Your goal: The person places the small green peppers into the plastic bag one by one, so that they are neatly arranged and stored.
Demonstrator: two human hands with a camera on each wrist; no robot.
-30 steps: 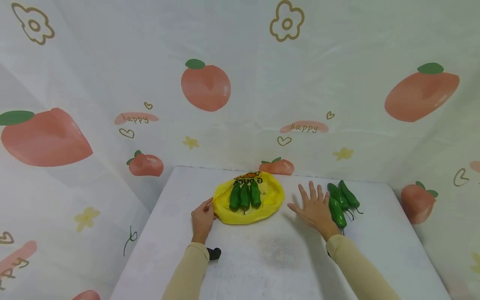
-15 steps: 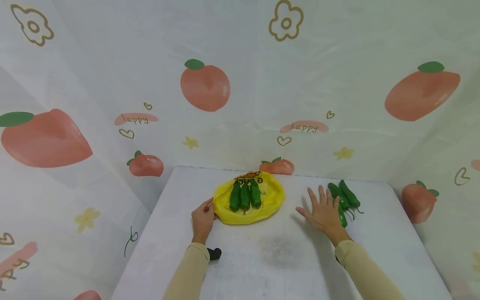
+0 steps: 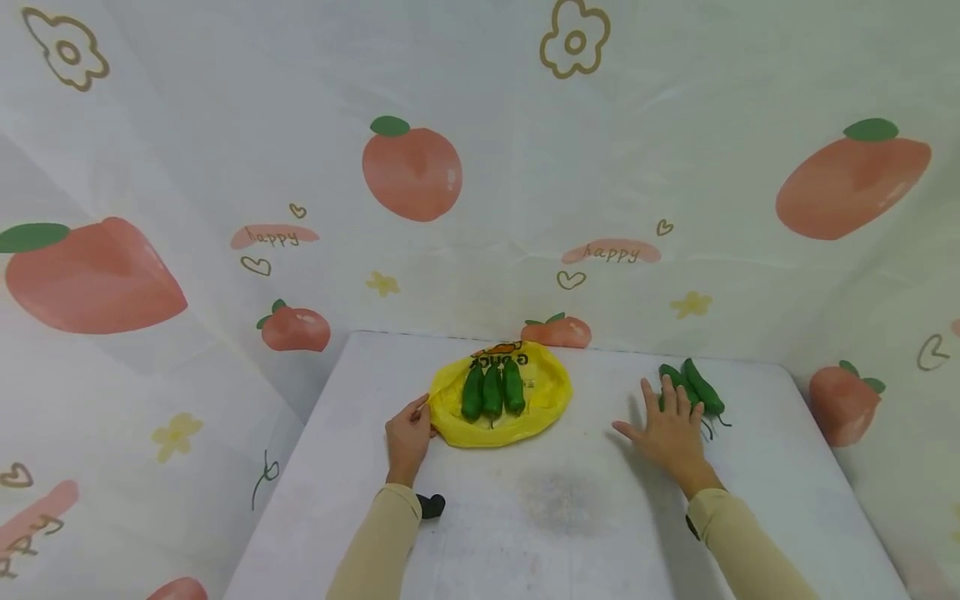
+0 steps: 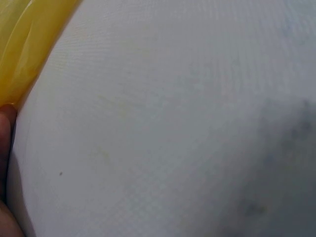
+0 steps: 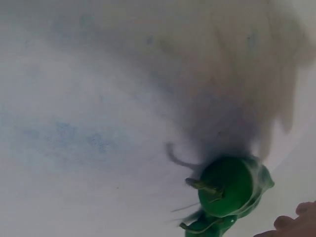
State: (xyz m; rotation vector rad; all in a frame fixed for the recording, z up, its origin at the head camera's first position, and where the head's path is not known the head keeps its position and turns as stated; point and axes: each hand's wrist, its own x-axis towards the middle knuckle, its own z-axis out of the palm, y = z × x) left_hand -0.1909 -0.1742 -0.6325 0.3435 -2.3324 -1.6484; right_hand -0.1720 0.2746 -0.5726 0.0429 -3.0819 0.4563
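Note:
My left hand (image 3: 407,437) pinches the left edge of a yellow plastic bag (image 3: 551,396) lying spread on the table. Three green chili peppers (image 3: 492,393) lie side by side on it. In the left wrist view, the bag (image 4: 32,39) and my fingertips (image 4: 6,121) show at the left edge. Over toward the right, my right hand (image 3: 670,433) hovers with spread fingers above more green peppers (image 3: 705,387), partly hiding them. The right wrist view has a pepper's stem end (image 5: 227,187) near the bottom, beside my fingers (image 5: 291,224).
The white table (image 3: 555,550) has a greyish smudge near its middle. A fabric backdrop (image 3: 495,258) printed with fruit and flowers encloses its back and sides. A small black object (image 3: 431,506) sits at my left wrist.
My right hand has moved rightward, away from the bag and over the loose peppers, covering more of them. My left hand stays at the bag's edge.

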